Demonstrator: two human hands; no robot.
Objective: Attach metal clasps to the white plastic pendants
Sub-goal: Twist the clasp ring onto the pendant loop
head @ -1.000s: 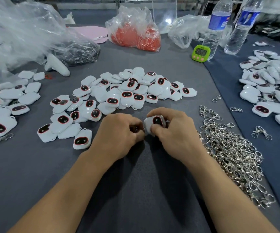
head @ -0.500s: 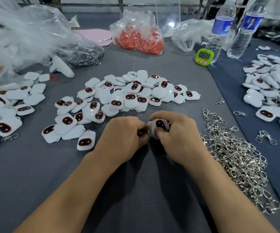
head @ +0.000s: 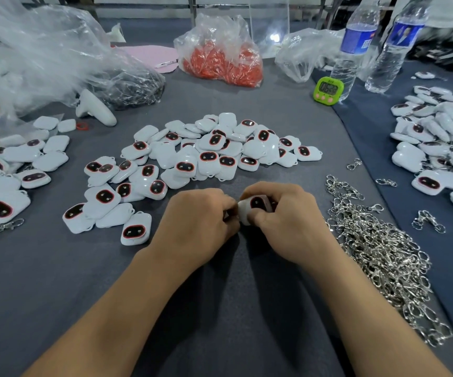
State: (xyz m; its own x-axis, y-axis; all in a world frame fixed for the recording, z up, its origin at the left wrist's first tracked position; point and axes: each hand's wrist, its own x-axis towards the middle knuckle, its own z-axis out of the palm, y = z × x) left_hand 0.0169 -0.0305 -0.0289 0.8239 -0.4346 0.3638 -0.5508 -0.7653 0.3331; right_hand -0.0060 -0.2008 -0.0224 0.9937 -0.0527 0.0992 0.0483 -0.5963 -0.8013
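At the centre of the frame, over the table (head: 220, 317), a pendant (head: 248, 207) is gripped by the curled fingers of the right hand (head: 288, 227). The left hand (head: 198, 221) is pressed against its left edge, fingers curled; whether anything is pinched there cannot be told. A pendant pile (head: 209, 151) is seen above the hands, and a clasp heap (head: 377, 254) at the right.

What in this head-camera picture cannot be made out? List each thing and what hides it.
- Head view: whatever is inside the left hand, hidden by its curled fingers.
- Loop of the held pendant, covered by the right hand.
- Digits on the green timer, too small to read surely.
- Cap of the bottle behind the timer, cut off by the top edge.
- Dark contents of the clear bag, blurred by crinkled plastic.
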